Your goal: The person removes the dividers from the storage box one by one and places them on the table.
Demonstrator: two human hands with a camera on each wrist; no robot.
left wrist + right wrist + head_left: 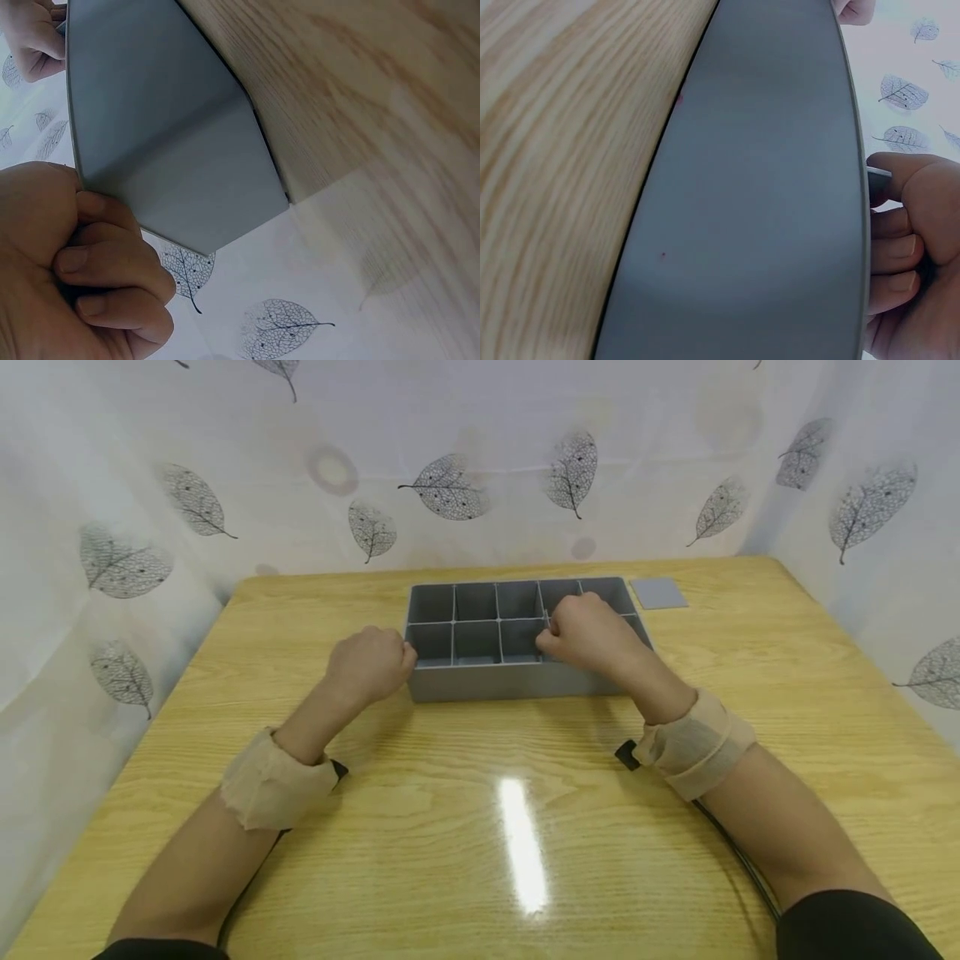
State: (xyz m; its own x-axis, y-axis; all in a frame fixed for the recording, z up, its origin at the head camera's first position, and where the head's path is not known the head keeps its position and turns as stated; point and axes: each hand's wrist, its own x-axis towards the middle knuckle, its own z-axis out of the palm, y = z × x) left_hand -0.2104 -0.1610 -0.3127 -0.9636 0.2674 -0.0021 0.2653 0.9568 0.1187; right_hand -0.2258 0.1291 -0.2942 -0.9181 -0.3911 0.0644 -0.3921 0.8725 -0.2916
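Observation:
A long grey organizer box [480, 683], split into two rows of square compartments, stands toward the back of the table. My left hand [372, 662] is at its left end, fingers curled and pinching the rim by the corner; the left wrist view shows the left hand [105, 262] there against the grey wall [180, 135]. Over the right half of the box is my right hand [592, 631], its knuckles up. In the right wrist view the right hand [915, 240] pinches a thin grey divider [880, 180] just behind the front wall, other fingers curled. Its lower part is hidden.
A flat grey square panel [660, 593] lies on the wooden table [450, 827] behind and right of the box. A leaf-print curtain [510, 460] hangs round the back and sides. Black cables [738, 856] run along both forearms from the bandaged wrists.

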